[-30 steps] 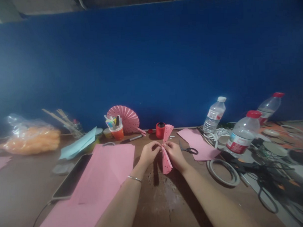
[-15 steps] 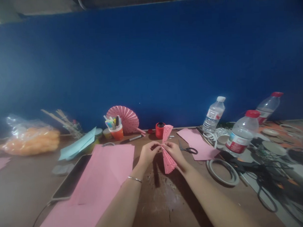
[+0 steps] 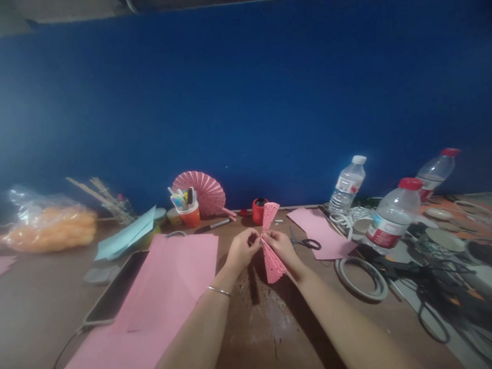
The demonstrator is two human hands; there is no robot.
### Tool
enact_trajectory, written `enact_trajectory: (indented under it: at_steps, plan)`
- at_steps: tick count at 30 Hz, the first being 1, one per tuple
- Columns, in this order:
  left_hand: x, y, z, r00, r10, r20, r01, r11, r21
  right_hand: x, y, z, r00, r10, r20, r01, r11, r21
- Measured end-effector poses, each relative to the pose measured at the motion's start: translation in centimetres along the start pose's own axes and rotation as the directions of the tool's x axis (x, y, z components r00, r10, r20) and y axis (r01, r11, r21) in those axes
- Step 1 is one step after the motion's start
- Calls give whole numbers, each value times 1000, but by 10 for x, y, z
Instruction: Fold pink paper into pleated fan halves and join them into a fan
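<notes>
A pleated pink paper fan (image 3: 270, 259) with dark dots stands upright over the brown table (image 3: 259, 324), pinched at its middle. My left hand (image 3: 241, 250) grips that middle from the left, fingers closed. From the right, my right hand (image 3: 284, 249) pinches the same spot, and the lower pleats spread against its palm. The upper pleats fan out above both hands, just in front of a red thread spool (image 3: 259, 210).
Large pink sheets (image 3: 161, 295) and a phone (image 3: 115, 294) lie at left. Scissors (image 3: 305, 241) rest on another pink sheet (image 3: 320, 227). Behind stand an open pink fan (image 3: 204, 191), a pen cup (image 3: 189, 210), water bottles (image 3: 392, 217), tape rings (image 3: 360, 280) and cables.
The lower pleats have spread wider and swung slightly toward my right hand. Both hands stay pinched at the fan's middle, almost unmoved.
</notes>
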State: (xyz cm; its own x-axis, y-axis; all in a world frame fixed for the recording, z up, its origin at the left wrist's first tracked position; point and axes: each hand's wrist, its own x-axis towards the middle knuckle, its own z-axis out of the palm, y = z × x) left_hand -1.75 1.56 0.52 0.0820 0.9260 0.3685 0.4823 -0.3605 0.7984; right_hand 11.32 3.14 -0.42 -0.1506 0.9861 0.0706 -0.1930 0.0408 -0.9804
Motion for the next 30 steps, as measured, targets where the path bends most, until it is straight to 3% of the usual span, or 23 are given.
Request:
enact_trajectory:
  at_steps: [6, 16, 23, 28, 30]
  plan:
    - [-2, 1, 1, 1000, 15, 5, -15, 998, 62, -1, 0, 1, 1000, -4, -2, 4, 1000, -27]
    - [2, -6, 2, 998, -64, 17, 65, 997, -31, -3, -1, 0, 999, -37, -3, 37, 993, -115]
    - [6, -6, -1, 983, -50, -175, 58, 997, 42, -1, 7, -2, 995, -86, -43, 74, 971, -227]
    - [4, -8, 1, 998, -49, 49, 49, 999, 12, -1, 7, -4, 992, -114, -54, 92, 947, -307]
    - [4, -9, 2, 994, -64, 92, 64, 998, -3, -2, 6, -4, 991, -123, -59, 96, 938, -334]
